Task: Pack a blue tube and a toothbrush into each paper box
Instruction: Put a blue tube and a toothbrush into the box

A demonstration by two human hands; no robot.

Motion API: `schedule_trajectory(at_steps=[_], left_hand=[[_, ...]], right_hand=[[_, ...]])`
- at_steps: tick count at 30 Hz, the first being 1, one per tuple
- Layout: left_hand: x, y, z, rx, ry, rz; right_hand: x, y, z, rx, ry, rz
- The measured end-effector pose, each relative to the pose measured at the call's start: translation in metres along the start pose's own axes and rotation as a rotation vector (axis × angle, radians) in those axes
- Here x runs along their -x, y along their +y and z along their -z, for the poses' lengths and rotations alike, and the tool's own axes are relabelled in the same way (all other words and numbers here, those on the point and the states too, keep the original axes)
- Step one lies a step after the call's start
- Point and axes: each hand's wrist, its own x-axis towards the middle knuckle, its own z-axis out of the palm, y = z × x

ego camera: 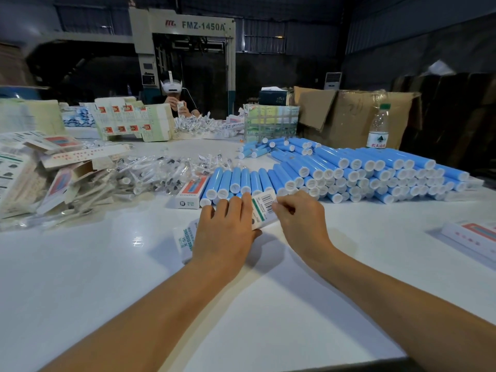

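1. The white table (268, 304) carries the whole job; its near part gives flat room to work on, so keep the box low over it rather than lifting it.
2. The pile of blue tubes (362, 175) lies beyond the hands, caps facing the person, the nearest row just past the fingertips. I judge the next tube should come from that front row, so the stack behind does not roll.
3. The wrapped toothbrushes (161, 170) lie in a loose heap further left, beside flat cartons (21, 173).
4. The paper box (261, 210) sits between both hands, barcode side up, far end towards the tubes. Whether it is filled cannot be told.
5. The left hand (225, 232) lies over the box, fingers fairly straight, thumb curled underneath, so it grips the box steady.
6. The right hand (300, 218) has curled fingers pinching the box's far end, probably working the flap; tuck it squarely.
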Motion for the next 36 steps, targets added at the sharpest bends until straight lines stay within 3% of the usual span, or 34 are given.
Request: schedule_trajectory(at_steps=[7, 14, 20, 28, 36], left_hand=[[-0.0041, -0.0005, -0.0075, 0.093, -0.025, 0.058], [-0.0001, -0.0004, -0.0108, 0.08, -0.036, -0.029], [0.0011, 0.0011, -0.0067, 0.091, -0.047, -0.065], [-0.0047, -0.0081, -0.0061, 0.104, -0.056, 0.09], [-0.0045, -0.0084, -0.0079, 0.025, -0.066, 0.03]], right_hand=[[-0.0057, -0.0002, -0.0005, -0.125, -0.013, -0.057], [-0.0053, 0.0012, 0.0041, -0.352, -0.039, -0.205], [-0.0051, 0.0031, 0.0033, -0.275, -0.071, -0.165], [-0.001, -0.0015, 0.0033, -0.223, -0.044, -0.053], [0.001, -0.0006, -0.0024, -0.147, -0.04, -0.074]])
